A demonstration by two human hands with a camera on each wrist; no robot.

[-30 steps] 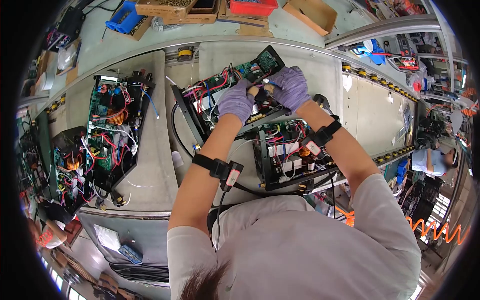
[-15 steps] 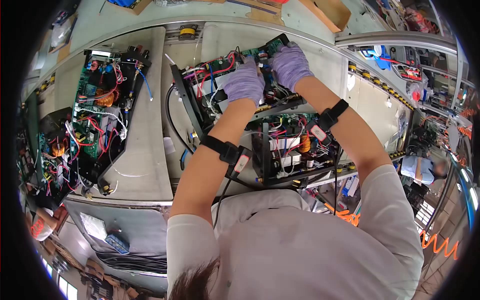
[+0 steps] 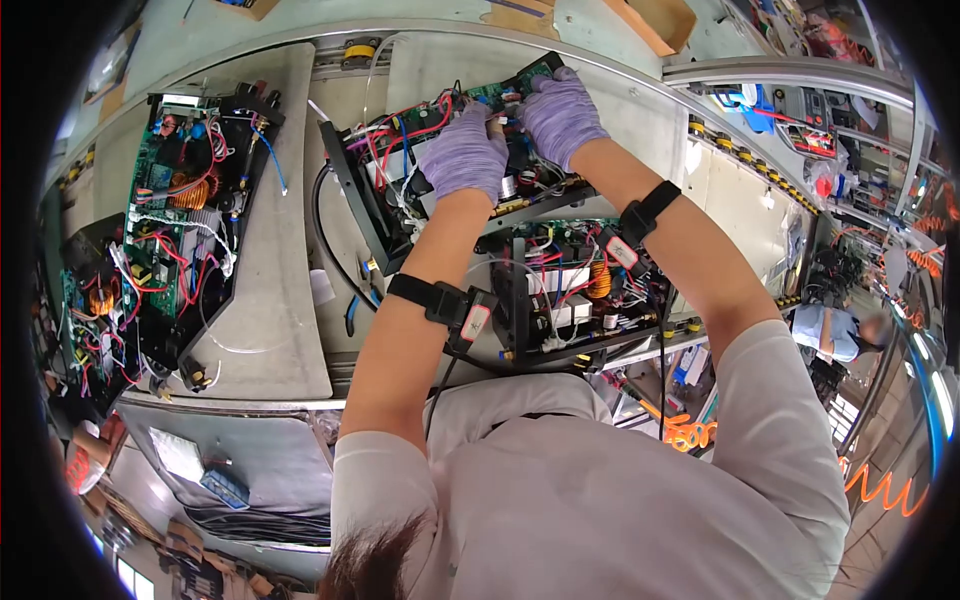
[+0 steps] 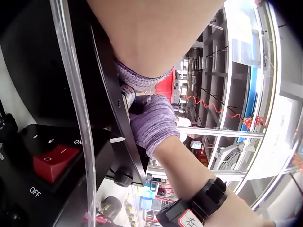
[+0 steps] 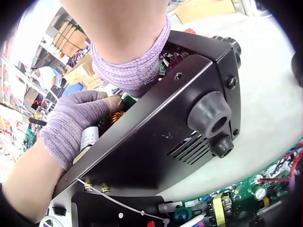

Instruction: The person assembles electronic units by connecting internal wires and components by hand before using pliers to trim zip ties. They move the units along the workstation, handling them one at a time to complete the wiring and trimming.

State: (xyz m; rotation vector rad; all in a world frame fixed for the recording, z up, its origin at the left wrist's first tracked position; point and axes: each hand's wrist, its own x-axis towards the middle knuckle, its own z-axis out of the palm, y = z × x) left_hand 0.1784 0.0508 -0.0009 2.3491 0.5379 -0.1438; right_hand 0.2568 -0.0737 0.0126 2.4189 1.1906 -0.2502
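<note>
Both hands wear purple knitted gloves and reach into an open black chassis (image 3: 368, 205) packed with circuit boards and coloured wires. The left hand (image 3: 465, 155) lies over the middle of it, fingers bent down among the parts. In the right wrist view its tan fingertips are beside a copper-wound coil (image 5: 115, 118), near a white-labelled cylinder (image 5: 89, 137). At the chassis's far right end is the right hand (image 3: 562, 120), over the end of the green board (image 3: 525, 78). Its fingertips are hidden inside the chassis wall in the left wrist view; I cannot tell what they hold.
A second open chassis (image 3: 585, 290) stands close in front of the first. More open units (image 3: 180, 220) line the left side. A black cable (image 3: 325, 225) curves beside the chassis. A red rocker switch (image 4: 56, 163) sits on a black panel. Cardboard box (image 3: 650, 25) behind.
The hands were close together over the board's middle and have moved apart. The right hand has gone to the chassis's far right end; the left stays over the middle. The head view has shifted.
</note>
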